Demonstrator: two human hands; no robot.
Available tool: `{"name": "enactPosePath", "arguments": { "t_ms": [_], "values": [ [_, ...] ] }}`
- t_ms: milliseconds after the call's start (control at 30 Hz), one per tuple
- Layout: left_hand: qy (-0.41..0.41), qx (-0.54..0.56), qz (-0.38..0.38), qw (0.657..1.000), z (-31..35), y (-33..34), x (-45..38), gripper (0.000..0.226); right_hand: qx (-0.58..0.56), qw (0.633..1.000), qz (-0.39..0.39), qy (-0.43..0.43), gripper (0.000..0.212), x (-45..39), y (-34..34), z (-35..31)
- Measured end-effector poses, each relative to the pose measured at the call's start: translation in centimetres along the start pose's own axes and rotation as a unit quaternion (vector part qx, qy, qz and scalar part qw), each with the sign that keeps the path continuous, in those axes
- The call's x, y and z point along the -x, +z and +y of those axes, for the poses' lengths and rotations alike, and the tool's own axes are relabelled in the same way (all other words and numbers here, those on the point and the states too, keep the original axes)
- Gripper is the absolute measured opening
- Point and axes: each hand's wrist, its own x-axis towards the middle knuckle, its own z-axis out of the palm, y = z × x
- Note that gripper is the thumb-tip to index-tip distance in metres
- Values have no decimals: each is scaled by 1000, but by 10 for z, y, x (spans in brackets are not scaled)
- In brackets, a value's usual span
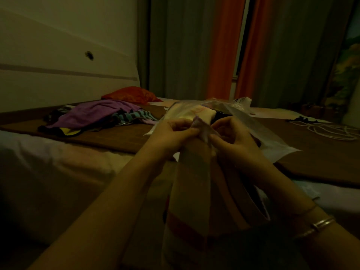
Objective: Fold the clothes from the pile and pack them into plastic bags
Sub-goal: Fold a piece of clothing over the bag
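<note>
While the room lies dim, I list what is before me, taking the bed (109, 137) as my landmark. Bed: wide, with a brown cover across it and a pale sheet along its near edge. Headboard (58, 75): pale, padded, rising behind the bed's far left side. Curtains (224, 47): orange and grey, hanging beyond the bed's far edge. Pile of clothes (93, 118): on the bed's left half, unfolded, a purple garment on top, striped and dark pieces under it. Red cushion (130, 94): on the bed, just behind the pile, against the headboard. Plastic bag (241, 123): clear, lying on the middle of the bed, touching my hands, with a pale folded garment (187, 114) inside it. Striped cloth (192, 182): pale with reddish bands, hanging from my hands over the bed's near edge. White cord (329, 131): loose coils on the bed's far right. My left hand (175, 133): fingers curled, pinching the top of the striped cloth. My right hand (233, 137): fingers curled, pinching the same top edge from the other side, against the bag. Bangles (319, 225): on my right wrist.
</note>
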Motion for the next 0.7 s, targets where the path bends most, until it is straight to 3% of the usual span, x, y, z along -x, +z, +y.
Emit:
{"name": "enactPosePath", "arguments": {
  "t_ms": [100, 200, 333, 433, 533, 600, 700],
  "values": [
    [-3, 2, 31, 1000, 1, -9, 1, 5, 31, 988, -124, 87, 25, 8, -6, 10],
    [-6, 8, 33, 999, 5, -17, 4, 5, 139, 953, -232, 133, 38, 14, -11, 32],
    [1, 22, 22, 1000, 9, -24, 8, 10, 280, 884, -317, 198, 24, 23, -22, 63],
    [0, -21, 44, 999, 5, -35, 5, 15, 284, 869, -322, 244, 22, 29, -34, 67],
    [4, -94, 79, 992, -2, -47, 1, 15, 331, 853, -308, 260, 38, 32, -46, 73],
    [22, -142, 100, 985, -9, -54, -2, 17, 393, 840, -288, 240, 39, 33, -50, 73],
    [36, -186, 148, 971, -19, -65, -6, 16, 477, 835, -218, 165, 21, 34, -52, 68]
  ]
}}
